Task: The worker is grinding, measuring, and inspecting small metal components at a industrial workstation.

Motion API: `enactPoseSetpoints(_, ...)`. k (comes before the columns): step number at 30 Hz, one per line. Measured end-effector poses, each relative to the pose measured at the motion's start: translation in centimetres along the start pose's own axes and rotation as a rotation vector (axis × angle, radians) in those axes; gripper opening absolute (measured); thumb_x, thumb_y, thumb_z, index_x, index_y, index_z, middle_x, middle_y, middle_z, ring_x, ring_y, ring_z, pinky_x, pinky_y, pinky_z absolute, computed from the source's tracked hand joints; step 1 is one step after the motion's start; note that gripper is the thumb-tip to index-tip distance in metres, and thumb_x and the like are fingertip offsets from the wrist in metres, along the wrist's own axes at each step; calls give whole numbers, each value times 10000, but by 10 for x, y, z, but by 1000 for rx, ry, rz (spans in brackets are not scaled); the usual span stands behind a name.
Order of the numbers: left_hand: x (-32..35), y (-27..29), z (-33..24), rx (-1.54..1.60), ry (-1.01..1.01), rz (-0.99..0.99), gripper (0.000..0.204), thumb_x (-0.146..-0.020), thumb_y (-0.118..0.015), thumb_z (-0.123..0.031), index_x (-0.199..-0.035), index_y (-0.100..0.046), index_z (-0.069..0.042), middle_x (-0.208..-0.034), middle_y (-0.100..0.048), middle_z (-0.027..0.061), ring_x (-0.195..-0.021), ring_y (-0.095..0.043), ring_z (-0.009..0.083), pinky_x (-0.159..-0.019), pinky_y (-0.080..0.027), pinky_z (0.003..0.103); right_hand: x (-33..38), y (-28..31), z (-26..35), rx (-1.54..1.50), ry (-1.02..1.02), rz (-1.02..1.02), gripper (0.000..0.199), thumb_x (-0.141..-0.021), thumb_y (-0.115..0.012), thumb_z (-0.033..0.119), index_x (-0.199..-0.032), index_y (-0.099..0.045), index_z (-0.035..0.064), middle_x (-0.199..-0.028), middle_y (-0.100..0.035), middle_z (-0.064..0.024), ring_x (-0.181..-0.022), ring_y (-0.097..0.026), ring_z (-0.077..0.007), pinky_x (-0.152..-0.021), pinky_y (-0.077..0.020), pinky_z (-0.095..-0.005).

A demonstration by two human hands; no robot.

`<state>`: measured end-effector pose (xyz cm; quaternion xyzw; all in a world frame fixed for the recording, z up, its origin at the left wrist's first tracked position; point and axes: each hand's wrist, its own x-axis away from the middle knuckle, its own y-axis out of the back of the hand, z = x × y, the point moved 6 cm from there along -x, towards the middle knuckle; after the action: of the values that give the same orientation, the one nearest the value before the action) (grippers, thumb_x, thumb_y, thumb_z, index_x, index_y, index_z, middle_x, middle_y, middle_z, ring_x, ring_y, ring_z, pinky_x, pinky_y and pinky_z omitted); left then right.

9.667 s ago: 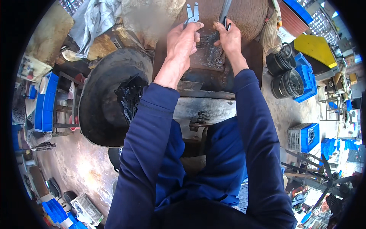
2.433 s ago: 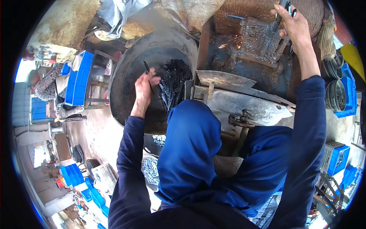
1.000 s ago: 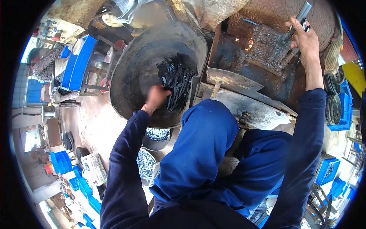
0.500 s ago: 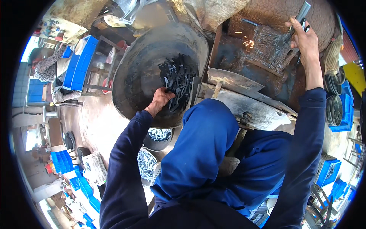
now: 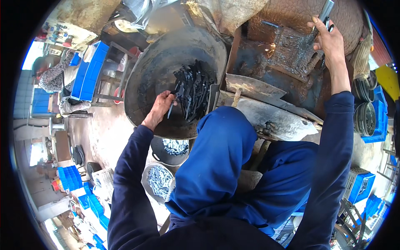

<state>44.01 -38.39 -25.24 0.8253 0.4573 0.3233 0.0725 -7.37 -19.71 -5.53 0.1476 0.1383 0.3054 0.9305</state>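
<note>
Inside a large dark metal basin (image 5: 143, 66), a heap of dark narrow metal strips (image 5: 195, 89) lies toward the right. At the heap's left edge my left hand (image 5: 160, 107) pinches one thin grey metal strip (image 5: 170, 110) that points downward. On the right, my right hand (image 5: 332, 45) is closed around a silver metal bar (image 5: 326, 11) with a black part beside it; its far end runs out at the top. The hand hangs over the right side of a grime-coated metal block (image 5: 291, 52). Orange sparks (image 5: 270, 49) show at the block's left side.
A rusty metal tray (image 5: 254, 85) surrounds the block. Below the basin stand a dark bucket (image 5: 160, 157) and a pale bucket (image 5: 148, 183), both holding shiny metal pieces. Blue crates (image 5: 88, 71) are at the left; round metal containers (image 5: 366, 118) stand at the right.
My left hand has drawn back left from the heap, and a thin strip now shows in its fingers. The right hand has shifted slightly left, still gripping the bar.
</note>
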Motion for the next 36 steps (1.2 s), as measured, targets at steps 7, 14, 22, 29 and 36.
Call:
enactPoseSetpoints(7,32,-2,-68,343,-191,121,103,-999,-553,-204,-991,-562,-102,-690,-510,-18,-556,-435,69,-496,-326,211,5,-2,8,-46,44,-20,392,-960,-646,344,-1226,-603,60,-1060,-715,-24,-529,-387,-16,-481,-438,-208)
enactPoseSetpoints(14,63,-42,-162,435,-219,245,85,-952,-605,-153,-884,-560,-131,-633,-411,-92,-487,-307,10,-447,-207,206,7,-3,8,-62,-5,-25,389,-948,-656,359,-1212,-623,75,-1032,-719,-17,-587,-454,-25,-461,-453,-209)
enactPoseSetpoints(22,93,-118,-294,293,-554,385,153,-957,-631,-210,-933,-598,-63,-675,-465,-69,-528,-371,18,-473,-291,197,0,-4,9,-33,31,-29,328,-958,-646,324,-1163,-629,68,-957,-726,-18,-643,-542,-61,-459,-466,-228)
enactPoseSetpoints(29,92,-192,-364,434,-594,465,191,-936,-658,-258,-891,-652,-72,-630,-439,-86,-492,-323,8,-448,-246,213,4,-1,12,-21,63,-34,332,-943,-647,341,-1093,-635,45,-924,-742,-39,-452,-602,-154,-530,-529,-322)
enactPoseSetpoints(36,59,-227,-333,600,-391,568,263,-970,-554,-279,-895,-634,-39,-621,-378,-61,-494,-285,52,-454,-229,236,4,0,10,4,16,-20,342,-951,-641,338,-1136,-629,51,-954,-747,-49,-475,-621,-167,-517,-529,-332)
